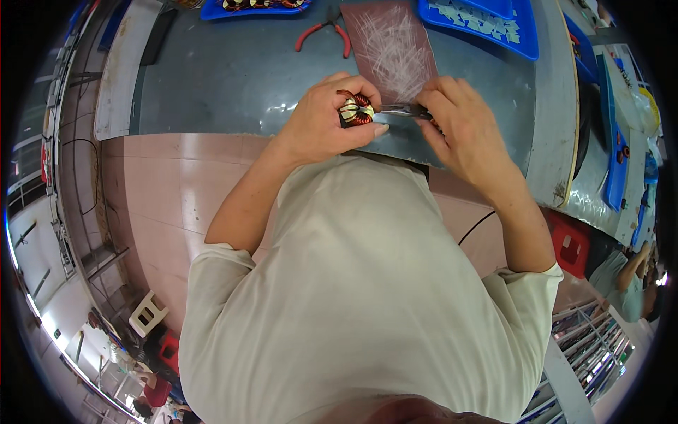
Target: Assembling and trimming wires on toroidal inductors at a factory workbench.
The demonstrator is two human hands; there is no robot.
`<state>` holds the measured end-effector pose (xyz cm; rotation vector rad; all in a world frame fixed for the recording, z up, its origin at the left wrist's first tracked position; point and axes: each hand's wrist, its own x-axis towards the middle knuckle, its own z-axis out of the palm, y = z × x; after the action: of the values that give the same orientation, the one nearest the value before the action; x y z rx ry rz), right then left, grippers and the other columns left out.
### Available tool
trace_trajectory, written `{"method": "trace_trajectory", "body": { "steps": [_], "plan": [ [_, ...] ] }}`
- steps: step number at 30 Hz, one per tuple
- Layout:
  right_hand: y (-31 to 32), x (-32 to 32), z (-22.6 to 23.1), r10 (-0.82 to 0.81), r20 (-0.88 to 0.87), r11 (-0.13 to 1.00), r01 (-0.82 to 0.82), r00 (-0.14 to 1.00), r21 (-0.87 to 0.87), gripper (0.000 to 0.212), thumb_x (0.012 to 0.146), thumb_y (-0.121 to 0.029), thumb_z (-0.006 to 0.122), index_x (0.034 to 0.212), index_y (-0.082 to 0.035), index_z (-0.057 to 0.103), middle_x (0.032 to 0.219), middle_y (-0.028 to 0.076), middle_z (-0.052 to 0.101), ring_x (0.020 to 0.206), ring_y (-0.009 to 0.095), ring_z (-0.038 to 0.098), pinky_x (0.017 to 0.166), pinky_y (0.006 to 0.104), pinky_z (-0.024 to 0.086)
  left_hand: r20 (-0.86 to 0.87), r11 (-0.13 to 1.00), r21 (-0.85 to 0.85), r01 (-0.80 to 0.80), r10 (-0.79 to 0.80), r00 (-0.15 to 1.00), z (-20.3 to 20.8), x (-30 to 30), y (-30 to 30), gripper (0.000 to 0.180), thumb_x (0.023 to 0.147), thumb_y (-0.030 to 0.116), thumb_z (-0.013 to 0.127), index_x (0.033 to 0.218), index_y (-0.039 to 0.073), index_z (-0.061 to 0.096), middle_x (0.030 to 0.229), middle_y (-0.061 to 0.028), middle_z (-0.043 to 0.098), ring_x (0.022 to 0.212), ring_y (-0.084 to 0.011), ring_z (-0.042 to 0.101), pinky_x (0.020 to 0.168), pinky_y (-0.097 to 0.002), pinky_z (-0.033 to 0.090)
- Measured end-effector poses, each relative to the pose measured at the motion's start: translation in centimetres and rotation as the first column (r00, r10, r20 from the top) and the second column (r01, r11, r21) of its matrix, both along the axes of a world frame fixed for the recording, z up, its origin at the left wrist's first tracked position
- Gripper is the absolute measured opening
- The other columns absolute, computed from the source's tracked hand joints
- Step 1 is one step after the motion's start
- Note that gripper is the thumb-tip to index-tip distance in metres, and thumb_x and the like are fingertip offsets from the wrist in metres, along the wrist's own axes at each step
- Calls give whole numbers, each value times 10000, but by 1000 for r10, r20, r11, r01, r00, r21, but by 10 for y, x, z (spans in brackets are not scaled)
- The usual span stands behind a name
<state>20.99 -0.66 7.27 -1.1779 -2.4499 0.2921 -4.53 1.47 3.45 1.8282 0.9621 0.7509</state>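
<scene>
My left hand point(318, 119) is closed around a ring-shaped coil point(358, 110) wound with copper-coloured wire, with pale cream patches on its face. Between the fingers of my right hand point(466, 127) is a slim metal tool point(402, 109) with a dark grip. Its tip points left and reaches the coil's side by my left fingertips; whether it touches the wire I cannot tell. Both hands are over the near edge of the grey table point(212, 92). Just beyond them lies a reddish-brown sheet point(364, 42) covered with thin, clear strips point(395, 53).
Red-handled pliers point(345, 44) lie left of the sheet. At the far edge stands a blue tray point(212, 13) of similar coils. Another blue tray point(530, 46), at far right, contains small pale pieces. A side bench with a blue tray point(616, 177) and a person point(625, 283) are further right.
</scene>
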Motion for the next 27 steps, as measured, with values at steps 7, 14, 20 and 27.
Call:
{"method": "trace_trajectory", "body": {
  "steps": [7, 14, 20, 27],
  "plan": [
    [-3, -12, -1, 47, 98, 995, -55, 994, 83, 214, 811, -83, 733, 1001, -80, 636, 1010, 59, 581, 972, 279, 579, 847, 401, 475, -57, 989, 143, 38, -30, 998, -3, 6, -5, 280, 756, 228, 815, 938, 79, 663, 847, -52, 669, 878, -259, 614, 877, -388, 483],
    [5, 4, 8, 49, 280, 982, -98, 959, 163, 133, 817, -112, 698, 923, -73, 627, 933, 71, 590, 909, 281, 605, 786, 412, 493, -200, 975, 170, 144, -109, 974, 1, -2, -4, 272, 749, 235, 803, 901, 58, 662, 844, -83, 681, 897, -288, 626, 890, -412, 486],
    [26, 95, 29, -458, -74, 889, 456, 886, -47, 179, 872, -126, 790, 911, 9, 680, 816, 132, 627, 689, 286, 610, 648, 375, 499, 59, 906, -327, -270, 305, 951, 12, -72, 6, 205, 845, 173, 804, 931, 58, 657, 822, 33, 579, 766, -59, 530, 679, -231, 439],
    [40, 7, -43, -564, -452, 793, 300, 692, -530, 263, 891, -240, 779, 878, 11, 699, 742, 81, 642, 691, 139, 554, 627, 329, 455, 447, 910, -414, -5, 209, 870, -3, -7, 32, 307, 971, 202, 701, 1255, 93, 657, 1048, 34, 621, 955, -60, 568, 812, -240, 477]
  ]
}}
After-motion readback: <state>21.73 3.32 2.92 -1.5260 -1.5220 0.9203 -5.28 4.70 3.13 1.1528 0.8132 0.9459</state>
